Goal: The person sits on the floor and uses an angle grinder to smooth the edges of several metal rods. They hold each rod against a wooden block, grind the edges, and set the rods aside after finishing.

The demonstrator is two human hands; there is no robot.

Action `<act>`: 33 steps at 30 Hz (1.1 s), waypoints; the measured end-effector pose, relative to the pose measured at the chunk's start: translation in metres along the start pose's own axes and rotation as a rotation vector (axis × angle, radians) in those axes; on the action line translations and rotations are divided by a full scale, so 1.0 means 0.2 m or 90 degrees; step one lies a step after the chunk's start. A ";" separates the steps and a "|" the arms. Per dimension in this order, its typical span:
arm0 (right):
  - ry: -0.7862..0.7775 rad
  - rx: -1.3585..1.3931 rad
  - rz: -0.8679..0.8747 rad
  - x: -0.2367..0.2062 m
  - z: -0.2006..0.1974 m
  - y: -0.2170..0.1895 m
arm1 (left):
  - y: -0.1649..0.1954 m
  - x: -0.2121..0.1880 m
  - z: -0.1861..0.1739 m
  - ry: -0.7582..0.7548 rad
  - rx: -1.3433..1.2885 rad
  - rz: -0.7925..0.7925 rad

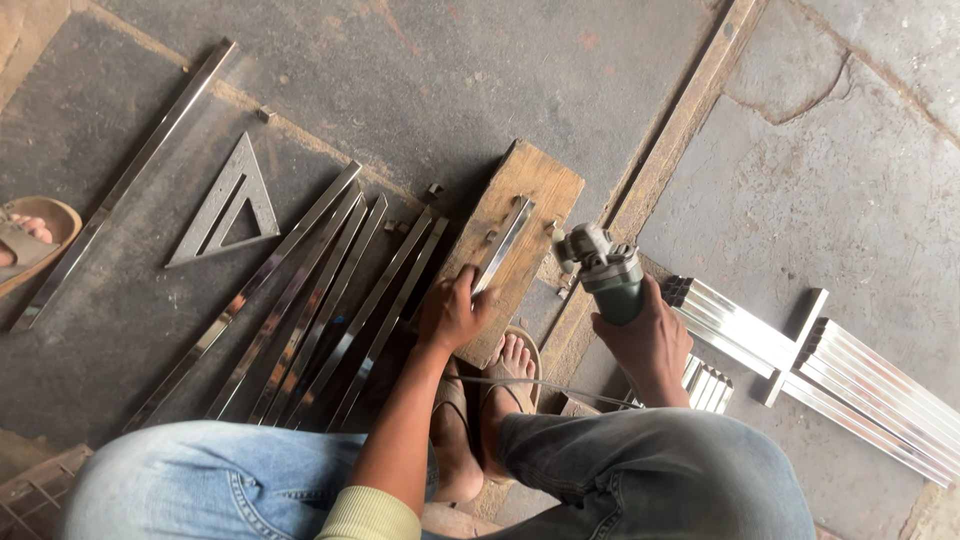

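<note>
My left hand [452,312] presses down on the near end of a short shiny steel bar [505,242] that lies along a wooden block [540,185] on the concrete floor. My right hand [650,345] grips the green body of an angle grinder [602,268], whose head is just right of the block and apart from the bar. The grinder's cord [540,385] runs back over my foot. I squat in blue jeans, and my sandalled feet [500,385] rest against the block's near end.
Several long steel bars [320,300] lie fanned out left of the block, beside a steel triangle square [225,205] and one long bar [125,180]. Bundles of square tubes [850,370] lie at right. Another person's sandalled foot [30,240] is at the left edge.
</note>
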State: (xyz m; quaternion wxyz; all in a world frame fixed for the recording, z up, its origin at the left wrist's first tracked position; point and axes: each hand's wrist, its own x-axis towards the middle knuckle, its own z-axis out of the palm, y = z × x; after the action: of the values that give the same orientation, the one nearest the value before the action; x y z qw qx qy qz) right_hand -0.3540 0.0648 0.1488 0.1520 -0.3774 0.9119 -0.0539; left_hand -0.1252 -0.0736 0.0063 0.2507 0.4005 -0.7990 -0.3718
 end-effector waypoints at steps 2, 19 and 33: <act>0.012 -0.001 -0.009 0.00 -0.01 -0.02 | -0.01 -0.02 0.00 -0.022 -0.040 0.009; 0.025 -0.032 -0.034 0.01 -0.01 -0.17 | -0.01 -0.05 0.00 -0.036 0.020 -0.007; 0.015 -0.057 -0.043 0.01 0.01 -0.20 | -0.05 -0.07 0.03 -0.023 0.002 0.023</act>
State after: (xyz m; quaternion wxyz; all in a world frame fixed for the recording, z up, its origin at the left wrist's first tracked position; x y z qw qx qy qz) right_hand -0.3286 0.0348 0.1555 0.1220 -0.4137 0.9019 -0.0226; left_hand -0.1165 -0.0645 -0.0069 0.2421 0.3800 -0.8110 -0.3731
